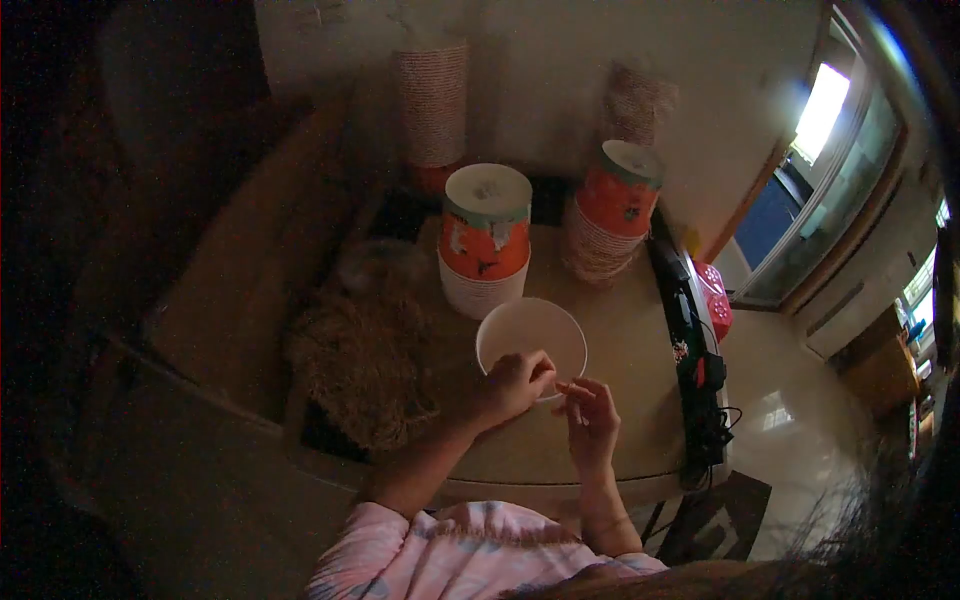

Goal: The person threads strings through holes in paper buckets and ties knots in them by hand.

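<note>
A white paper bucket [532,335] stands on the table with its open mouth facing up toward me. My left hand [520,385] is closed in a pinch over the bucket's near rim. Close beside it, my right hand [592,412] has its thumb and fingers pinched together at the rim's near right side. The fingertips of both hands almost meet. Whatever lies between them is too small and dim to make out. Just behind the bucket is an upside-down stack of orange and green printed paper buckets [486,235].
A tangled heap of brown twine [370,365] lies on the table's left. Another bucket stack [612,210] stands back right, with tall ridged stacks [433,105] by the wall. Dark power strips and cables [708,400] run along the right edge, near a pink-red container [712,298].
</note>
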The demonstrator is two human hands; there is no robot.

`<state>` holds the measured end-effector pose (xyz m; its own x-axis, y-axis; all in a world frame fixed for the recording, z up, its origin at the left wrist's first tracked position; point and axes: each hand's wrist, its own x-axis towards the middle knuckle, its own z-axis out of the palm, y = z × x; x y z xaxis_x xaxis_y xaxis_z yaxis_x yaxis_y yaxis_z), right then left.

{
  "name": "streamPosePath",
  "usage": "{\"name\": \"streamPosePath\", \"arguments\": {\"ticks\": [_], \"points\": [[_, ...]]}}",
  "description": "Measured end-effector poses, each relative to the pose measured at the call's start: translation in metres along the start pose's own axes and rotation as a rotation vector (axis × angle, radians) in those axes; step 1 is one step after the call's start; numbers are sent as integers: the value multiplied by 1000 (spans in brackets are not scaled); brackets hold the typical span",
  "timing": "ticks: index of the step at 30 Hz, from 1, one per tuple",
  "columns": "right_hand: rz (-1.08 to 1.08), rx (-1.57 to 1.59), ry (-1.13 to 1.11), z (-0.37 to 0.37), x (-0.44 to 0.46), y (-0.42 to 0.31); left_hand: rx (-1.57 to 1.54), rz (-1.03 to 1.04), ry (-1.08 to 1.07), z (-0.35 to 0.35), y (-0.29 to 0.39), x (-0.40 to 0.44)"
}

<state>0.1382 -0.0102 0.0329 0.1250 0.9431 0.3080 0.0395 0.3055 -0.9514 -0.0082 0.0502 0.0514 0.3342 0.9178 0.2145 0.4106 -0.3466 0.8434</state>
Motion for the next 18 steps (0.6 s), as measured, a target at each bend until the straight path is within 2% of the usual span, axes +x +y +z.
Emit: {"name": "streamPosePath", "arguments": {"ticks": [1,4,7,10,12,13,16,18], "points": [[-5,-3,-7,0,2,2,-20,10,17,2,-5,3],[211,80,29,6,9,-25,-96,-2,35,2,-1,1],[113,-78,6,10,16,-11,-185,-53,-2,-1,7,-1],[208,-76,-24,13,21,-23,-178,0,31,3,-1,-1],[243,18,-3,16,23,-23,-173,58,89,6,-7,-2],[260,64,8,17,23,-22,-180,49,52,4,-6,-3],[-68,-444,-72,11,23,-5,-171,25,-26,-5,1,-4],[-32,-421,-73,10,23,-2,-116,11,-39,-7,3,-5]]}}
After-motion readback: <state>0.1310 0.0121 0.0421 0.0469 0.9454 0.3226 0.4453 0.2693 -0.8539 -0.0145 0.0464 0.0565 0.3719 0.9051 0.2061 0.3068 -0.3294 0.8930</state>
